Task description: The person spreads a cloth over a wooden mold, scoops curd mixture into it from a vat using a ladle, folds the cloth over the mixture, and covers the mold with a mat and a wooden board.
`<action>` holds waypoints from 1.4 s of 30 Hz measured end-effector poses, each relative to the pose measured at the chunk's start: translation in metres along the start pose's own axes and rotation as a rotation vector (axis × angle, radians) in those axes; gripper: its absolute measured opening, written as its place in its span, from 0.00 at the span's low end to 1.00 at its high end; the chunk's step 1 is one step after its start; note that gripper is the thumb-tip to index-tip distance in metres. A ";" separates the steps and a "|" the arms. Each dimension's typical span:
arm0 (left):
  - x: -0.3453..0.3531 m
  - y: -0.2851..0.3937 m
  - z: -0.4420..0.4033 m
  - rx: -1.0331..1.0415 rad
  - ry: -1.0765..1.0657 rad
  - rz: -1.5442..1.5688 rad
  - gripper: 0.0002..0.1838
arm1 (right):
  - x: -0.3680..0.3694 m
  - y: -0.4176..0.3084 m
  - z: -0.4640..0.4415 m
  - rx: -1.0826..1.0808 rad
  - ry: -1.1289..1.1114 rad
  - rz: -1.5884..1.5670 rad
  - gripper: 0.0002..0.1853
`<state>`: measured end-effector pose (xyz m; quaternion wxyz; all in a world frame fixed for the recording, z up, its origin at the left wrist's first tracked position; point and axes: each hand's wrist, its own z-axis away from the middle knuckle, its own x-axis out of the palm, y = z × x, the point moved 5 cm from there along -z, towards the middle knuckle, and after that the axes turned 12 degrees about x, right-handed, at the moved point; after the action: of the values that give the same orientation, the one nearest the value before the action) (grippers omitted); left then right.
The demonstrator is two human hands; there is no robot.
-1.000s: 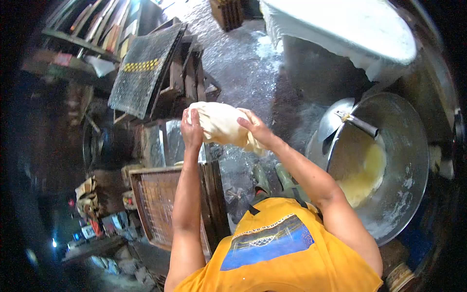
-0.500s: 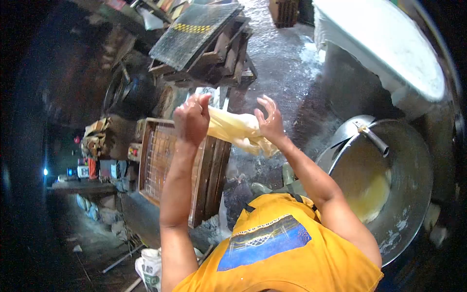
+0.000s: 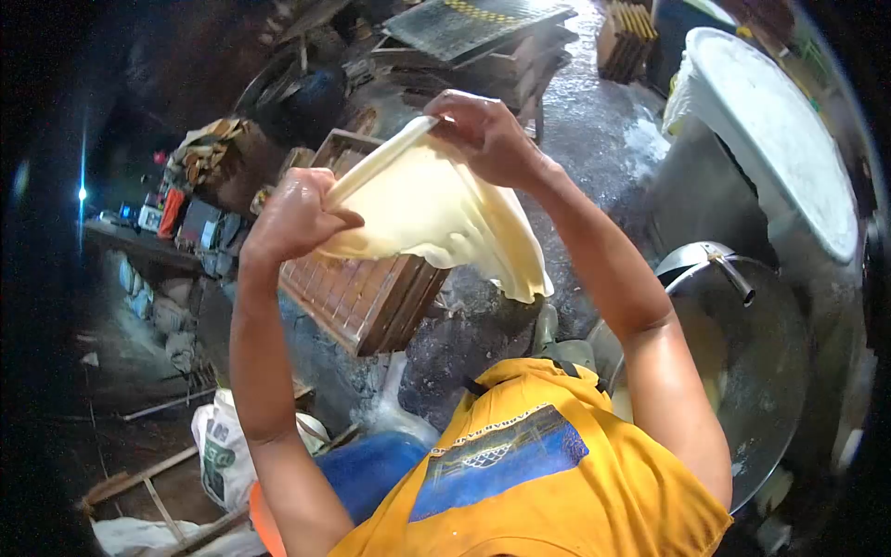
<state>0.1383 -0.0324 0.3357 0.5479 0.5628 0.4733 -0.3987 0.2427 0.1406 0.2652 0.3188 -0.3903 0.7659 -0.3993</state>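
Observation:
A pale yellow, soft sheet (image 3: pixel 418 204) is stretched between my two hands, its upper edge rolled or folded into a thick band. My left hand (image 3: pixel 299 215) is closed round the left end of that edge. At the upper right end, my right hand (image 3: pixel 487 137) grips the sheet with bent fingers. The loose part hangs down in folds toward the right, above the wet floor (image 3: pixel 473 325). Beneath the sheet, a wooden frame with a grid (image 3: pixel 343 302) is partly covered by it.
At the right stands a large metal basin (image 3: pixel 770 362) with a ladle (image 3: pixel 733 278) on its rim. Behind it is a white-topped round vat (image 3: pixel 780 130). Stacked wooden frames with a dark mesh panel (image 3: pixel 464 28) stand ahead. A blue barrel (image 3: pixel 376 464) and white sack (image 3: pixel 223 450) are lower left.
My right hand has closed on the sheet and moved up and left. My left hand has moved left and down. The bunched sheet is now spread out, and the view has turned left.

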 end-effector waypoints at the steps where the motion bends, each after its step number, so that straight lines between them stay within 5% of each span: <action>1: -0.005 -0.015 0.021 0.028 0.009 0.074 0.14 | 0.013 -0.009 -0.001 -0.059 0.024 0.012 0.07; 3: -0.015 -0.026 0.047 -0.171 0.116 0.438 0.13 | 0.016 -0.021 -0.007 -0.002 0.049 -0.012 0.08; 5: -0.025 -0.026 0.066 -0.064 0.410 0.703 0.16 | 0.024 -0.032 -0.012 0.004 -0.068 -0.276 0.12; 7: -0.034 -0.010 0.082 -0.102 0.642 0.909 0.18 | 0.041 -0.062 -0.001 0.039 -0.199 -0.121 0.18; 9: -0.041 -0.006 0.085 0.051 0.629 0.821 0.15 | 0.063 -0.060 0.009 0.097 -0.561 0.193 0.26; 10: -0.042 0.002 0.087 0.076 0.569 0.710 0.15 | 0.078 -0.052 0.015 0.153 -0.756 0.395 0.28; 13: -0.055 0.028 0.091 0.111 0.411 0.372 0.16 | 0.090 -0.046 0.026 0.110 -0.638 0.648 0.29; 17: -0.064 0.038 0.110 0.027 0.250 0.007 0.22 | 0.099 -0.003 0.023 0.377 -0.635 0.035 0.28; 22: -0.044 0.009 0.137 -0.214 -0.134 -0.432 0.18 | 0.105 -0.034 0.035 -0.105 -0.424 0.376 0.22; 23: -0.040 0.005 0.140 -0.247 -0.171 -0.501 0.18 | 0.111 -0.039 0.036 -0.020 -0.552 0.523 0.22; 26: -0.045 0.024 0.133 -0.119 -0.150 -0.136 0.15 | 0.116 -0.047 0.036 0.241 -0.775 0.821 0.22; 29: -0.053 0.016 0.135 0.015 0.158 0.180 0.13 | 0.099 -0.058 0.016 -0.029 -0.521 0.435 0.22; 33: -0.041 0.014 0.132 -0.109 0.340 0.885 0.17 | 0.096 -0.076 0.012 0.161 -0.582 -0.119 0.18; 37: -0.052 0.039 0.108 -0.053 0.235 0.417 0.21 | 0.077 -0.104 -0.002 -0.213 -0.493 0.190 0.18; 38: -0.063 0.045 0.100 -0.053 0.077 0.061 0.23 | 0.069 -0.115 -0.005 -0.232 -0.425 0.345 0.21; 40: -0.080 0.037 0.098 -0.385 -0.015 -0.182 0.22 | 0.061 -0.113 -0.010 -0.304 -0.387 0.415 0.23; 41: -0.099 0.043 0.115 0.104 0.325 -0.930 0.17 | 0.058 -0.111 -0.012 -0.284 -0.383 0.468 0.24; 42: -0.124 0.036 0.115 0.067 0.341 -1.009 0.13 | 0.057 -0.106 -0.017 -0.194 -0.472 0.297 0.24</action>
<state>0.1524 -0.1568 0.4545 0.1852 0.3395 0.7545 -0.5303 0.2377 0.0585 0.3547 0.5041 -0.3847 0.7540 -0.1714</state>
